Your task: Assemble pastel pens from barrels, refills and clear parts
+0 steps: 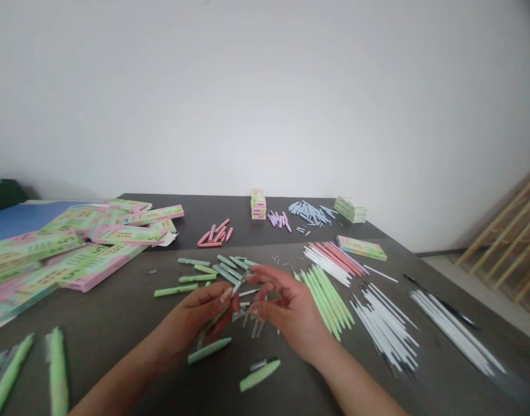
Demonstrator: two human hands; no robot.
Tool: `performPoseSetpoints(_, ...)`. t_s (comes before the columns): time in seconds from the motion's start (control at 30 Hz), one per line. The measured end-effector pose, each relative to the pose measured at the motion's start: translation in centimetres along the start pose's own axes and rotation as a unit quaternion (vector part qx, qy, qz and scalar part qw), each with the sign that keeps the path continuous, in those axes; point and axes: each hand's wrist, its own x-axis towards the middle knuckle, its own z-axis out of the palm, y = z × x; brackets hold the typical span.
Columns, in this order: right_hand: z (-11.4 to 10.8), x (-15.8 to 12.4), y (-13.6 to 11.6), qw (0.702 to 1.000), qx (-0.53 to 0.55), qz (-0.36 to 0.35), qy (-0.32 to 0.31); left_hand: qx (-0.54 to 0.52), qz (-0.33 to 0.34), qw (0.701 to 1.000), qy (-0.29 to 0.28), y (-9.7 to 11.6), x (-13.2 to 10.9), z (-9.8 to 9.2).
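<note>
My left hand (212, 306) is closed around a slim pen (237, 285), its clear end pointing up and to the right. Part of its green barrel shows below the fingers. Curled close beside it, my right hand (286, 303) has its index fingertip at the pen's upper end. Whatever lies between its thumb and other fingers is hidden. Small clear and metallic pieces (258, 328) lie on the table under the hands. Beyond the left hand are green pen barrels and caps (197, 278). A dark green barrel (210, 350) and a light green barrel (260, 375) lie nearer me.
Green barrels (327, 297), white refills (386, 326) and longer white rods (455, 329) lie to the right on the dark table (160, 375). Printed boxes (104, 260) pile up at left. Pink pieces (215, 234), blue pieces (310, 212) and stacked boxes (258, 205) stand farther back.
</note>
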Motion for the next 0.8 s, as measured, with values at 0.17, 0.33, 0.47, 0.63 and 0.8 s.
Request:
performPoseSetpoints(0.17,-1.3,-1.4,-0.6,0.901,-0.401,0.030,-0.161,-0.122,0.015,0.992,0.041,1.0,-0.1,-1.0)
performPoseSetpoints(0.33,-0.2,-2.1,-0.1,0.790,-0.544,0.078,-0.271,-0.149,0.038,0.986,0.058,1.2,-0.1,-1.4)
performPoseSetpoints(0.47,0.6,-1.1,1.0,0.734,-0.594,0.089,-0.318,-0.143,0.043,0.987,0.053,0.9,-0.1,-1.5)
performPoseSetpoints(0.63,0.4,-1.2,1.0,0.755,-0.584,0.064,-0.290,-0.121,0.041,0.991,0.044,0.6,-0.1,-1.6)
performPoseSetpoints(0.8,-1.1,-1.6,-0.7,0.875,-0.458,0.028,-0.154,-0.091,0.020,0.995,0.030,0.5,-0.3,-1.4)
